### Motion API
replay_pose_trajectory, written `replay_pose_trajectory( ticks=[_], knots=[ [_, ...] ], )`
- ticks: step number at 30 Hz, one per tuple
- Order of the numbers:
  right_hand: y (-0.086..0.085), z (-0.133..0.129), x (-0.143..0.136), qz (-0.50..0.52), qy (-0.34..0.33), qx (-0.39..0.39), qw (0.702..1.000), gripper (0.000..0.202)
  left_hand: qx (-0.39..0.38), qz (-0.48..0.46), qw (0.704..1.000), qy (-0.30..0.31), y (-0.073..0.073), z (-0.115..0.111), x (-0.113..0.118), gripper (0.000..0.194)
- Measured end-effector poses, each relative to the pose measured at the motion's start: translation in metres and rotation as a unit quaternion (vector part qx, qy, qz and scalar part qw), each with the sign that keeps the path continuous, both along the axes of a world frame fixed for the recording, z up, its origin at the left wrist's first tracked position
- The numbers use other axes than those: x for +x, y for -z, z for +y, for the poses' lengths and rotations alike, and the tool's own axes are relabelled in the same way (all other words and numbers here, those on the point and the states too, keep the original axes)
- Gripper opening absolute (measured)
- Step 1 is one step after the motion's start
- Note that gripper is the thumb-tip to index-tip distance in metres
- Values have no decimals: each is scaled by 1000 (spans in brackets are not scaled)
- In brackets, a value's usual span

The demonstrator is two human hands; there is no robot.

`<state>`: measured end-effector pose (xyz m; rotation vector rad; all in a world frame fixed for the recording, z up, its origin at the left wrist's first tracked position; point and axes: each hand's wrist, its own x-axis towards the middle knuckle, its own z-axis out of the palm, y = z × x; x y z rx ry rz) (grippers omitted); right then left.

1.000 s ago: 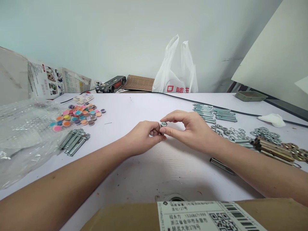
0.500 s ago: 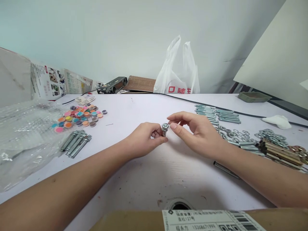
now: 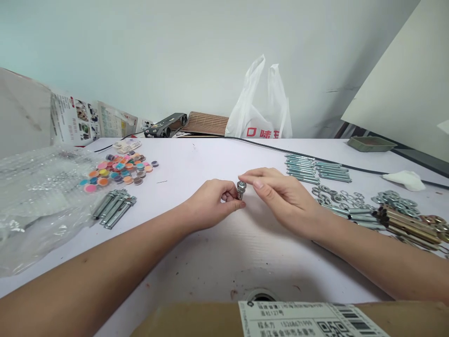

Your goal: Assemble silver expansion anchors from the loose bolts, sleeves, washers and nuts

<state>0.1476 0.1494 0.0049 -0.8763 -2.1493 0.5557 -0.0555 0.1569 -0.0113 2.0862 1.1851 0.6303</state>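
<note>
The left hand (image 3: 218, 203) is pinching a small silvery metal bolt assembly (image 3: 241, 188) between thumb and fingers, holding it roughly upright above the middle of a white table (image 3: 196, 161). The assembly is shining, with a nut at its top and a wider ring beneath. The right hand (image 3: 280, 196) is hovering just beside it, thumb and index finger apart; whether a fingertip is touching the metal is hard to tell. The left fingers are hiding the lower shaft. The picture's bottom edge is cutting off a cardboard box (image 3: 196, 320), and the right forearm is partly covering nearby metal parts.
</note>
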Motion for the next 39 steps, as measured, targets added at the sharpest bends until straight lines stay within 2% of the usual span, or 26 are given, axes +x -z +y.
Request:
replay_pose_trajectory(
  ticks=[1, 3, 5, 7, 10, 12, 14, 16, 20, 23, 25, 27, 30, 34, 39],
  knots=[
    [-1, 0, 1, 19, -1, 0, 1000, 28, -2, 1, 1000, -3, 0, 0, 0, 22],
    [-4, 0, 3, 75, 18, 9, 997, 43, -11, 3, 1000, -8, 0, 1, -1, 23],
    [-5, 0, 4, 94, 34, 13, 995, 44, -16, 2, 1000, -6, 0, 1, 0, 24],
    [-3, 1, 2, 53, 29, -1, 998, 30, -12, 1, 1000, -4, 0, 2, 0, 23],
    [0, 2, 1, -22, 0, -42, 999, 36, -8, -4, 1000, -3, -1, 1, 1, 21],
    [0, 2, 3, 17, 8, -51, 999, 39, -15, -4, 1000, -6, -1, 0, 1, 22],
    [-2, 0, 6, 103, 39, -34, 993, 55, -26, -1, 1000, -9, -1, 0, 0, 23],
    [-4, -1, 8, 146, 46, -10, 988, 58, -32, 0, 999, -9, -1, 1, -1, 24],
    [-1, -1, 3, 73, 18, -31, 997, 33, -18, 0, 1000, -2, -1, 1, -1, 22],
    [2, 2, -1, -16, -4, -81, 997, 40, -15, -4, 1000, -4, -2, 0, 0, 23],
    [2, 2, 0, -31, -1, -104, 994, 42, -17, -5, 1000, -4, -2, 0, 0, 23],
    [0, 2, 2, 21, 38, -97, 994, 49, -22, -4, 1000, -6, -2, 0, 0, 24],
    [-4, 0, 4, 121, 81, -44, 988, 60, -31, 0, 999, -9, -2, 0, 0, 25],
    [-4, -1, 5, 96, 70, 5, 993, 46, -29, 1, 1000, -8, -2, 0, -1, 24],
    [-4, 2, 4, 44, 100, -23, 994, 27, -16, 19, 1000, -16, -2, 0, -2, 27]
  ],
)
